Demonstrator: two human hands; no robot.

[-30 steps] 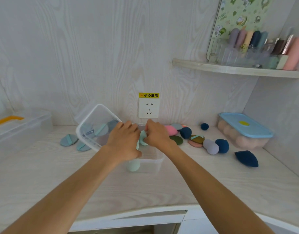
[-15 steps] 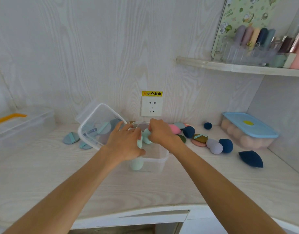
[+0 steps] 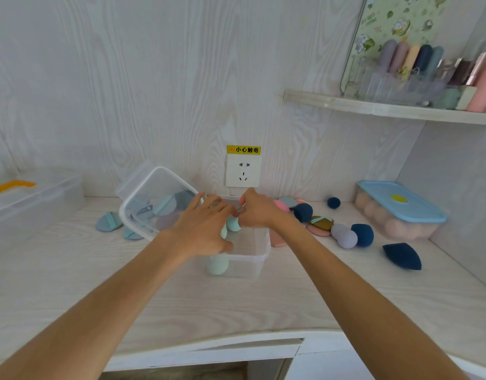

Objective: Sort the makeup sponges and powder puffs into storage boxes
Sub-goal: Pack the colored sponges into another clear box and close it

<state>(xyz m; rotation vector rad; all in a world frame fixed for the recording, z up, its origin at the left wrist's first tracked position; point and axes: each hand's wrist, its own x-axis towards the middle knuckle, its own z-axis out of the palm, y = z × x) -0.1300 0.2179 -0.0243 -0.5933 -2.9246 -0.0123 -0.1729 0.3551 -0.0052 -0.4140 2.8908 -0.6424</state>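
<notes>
On the wall I read a yellow warning sticker (image 3: 243, 149) with the characters 小心触电, fixed just above a white socket (image 3: 243, 171). The patterned card (image 3: 395, 23) on the shelf (image 3: 346, 105) carries small writing that I cannot make out.

My left hand (image 3: 206, 229) reaches over the near-left corner of the clear open box (image 3: 250, 259) in the middle of the desk (image 3: 71, 283), fingers loosely spread and lying against mint sponges (image 3: 232, 223); whether it grips one I cannot tell. My right hand (image 3: 256, 209) hangs over the box's far rim with fingers curled, pinching the top of a mint sponge. Another mint sponge (image 3: 217, 264) lies in the box's near-left corner.

The clear lid (image 3: 154, 198) leans tilted against the wall, just left of the box, with blue puffs (image 3: 108, 222) behind and beside it. Right of the box lie loose sponges and puffs: pink (image 3: 281, 206), navy (image 3: 303, 212), olive (image 3: 321, 222), lilac (image 3: 344, 235), another navy (image 3: 363, 235), and a navy teardrop (image 3: 402, 255) well apart near the right side. A blue-lidded box (image 3: 400, 204) of beige sponges sits against the right wall.

The front half of the desk, up to its near edge, gives open room.
</notes>
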